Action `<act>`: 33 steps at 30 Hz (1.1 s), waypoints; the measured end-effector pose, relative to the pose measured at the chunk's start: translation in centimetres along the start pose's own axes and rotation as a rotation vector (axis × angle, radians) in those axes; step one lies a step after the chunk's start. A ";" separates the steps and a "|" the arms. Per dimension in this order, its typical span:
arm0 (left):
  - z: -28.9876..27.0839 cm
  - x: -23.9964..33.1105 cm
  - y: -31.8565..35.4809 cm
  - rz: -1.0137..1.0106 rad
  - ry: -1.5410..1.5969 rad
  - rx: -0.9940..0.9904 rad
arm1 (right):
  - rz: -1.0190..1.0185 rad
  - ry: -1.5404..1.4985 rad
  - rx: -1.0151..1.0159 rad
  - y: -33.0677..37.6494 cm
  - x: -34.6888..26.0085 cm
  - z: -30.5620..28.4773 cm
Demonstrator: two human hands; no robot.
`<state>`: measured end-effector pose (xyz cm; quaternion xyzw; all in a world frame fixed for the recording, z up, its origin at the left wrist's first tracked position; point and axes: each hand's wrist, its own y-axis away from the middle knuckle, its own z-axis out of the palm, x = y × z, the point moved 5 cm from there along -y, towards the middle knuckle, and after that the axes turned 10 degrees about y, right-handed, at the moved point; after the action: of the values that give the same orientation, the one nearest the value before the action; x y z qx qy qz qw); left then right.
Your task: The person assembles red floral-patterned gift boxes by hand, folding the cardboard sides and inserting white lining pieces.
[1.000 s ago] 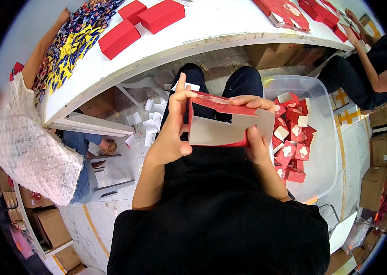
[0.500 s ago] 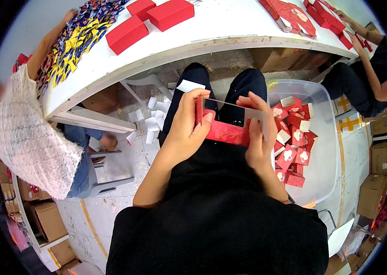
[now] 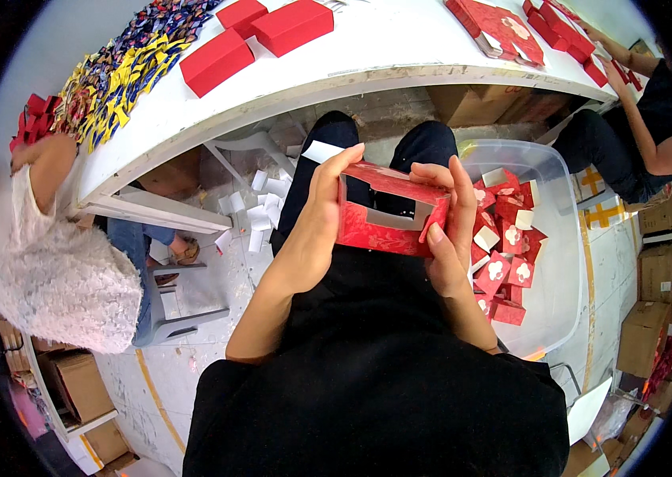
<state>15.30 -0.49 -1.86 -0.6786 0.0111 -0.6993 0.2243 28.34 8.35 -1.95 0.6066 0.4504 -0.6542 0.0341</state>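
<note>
Above my lap I hold a red patterned carton (image 3: 380, 236) between both hands. It stands opened out, and a wide rectangular cut-out shows through to its pale inside. My left hand (image 3: 322, 215) grips the left end, with the thumb along the side. At the right end my right hand (image 3: 447, 246) closes round it, the thumb pressing the lower corner and the fingers on the upper edge. A white paper piece (image 3: 322, 151) lies on my left thigh, beside my left fingertips.
A clear plastic bin (image 3: 547, 318) with several red cartons stands to my right. Red boxes (image 3: 292, 28) and a heap of yellow and blue wrapped pieces (image 3: 141, 71) lie on the white table (image 3: 384, 40). White scraps (image 3: 260, 215) litter the floor. Co-workers sit left and right.
The carton has turned in my hands, so its red framed cut-out now faces up instead of a greyish face. The left co-worker's arm has drawn back from the heap.
</note>
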 end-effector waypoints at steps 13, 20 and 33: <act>-0.3 -1.2 -0.1 -0.131 0.349 0.205 | -0.014 -0.024 -0.020 0.0 -0.2 0.4; 0.0 -1.5 -0.1 0.032 0.030 0.206 | 0.022 0.088 -0.018 -0.6 0.3 -0.3; 0.3 0.0 -0.2 -0.044 0.234 0.169 | -0.230 0.127 -0.128 -1.1 -0.2 -0.6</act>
<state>15.58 -0.25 -1.73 -0.5714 -0.0366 -0.7766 0.2628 28.17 9.23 -1.09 0.5876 0.5591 -0.5841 -0.0308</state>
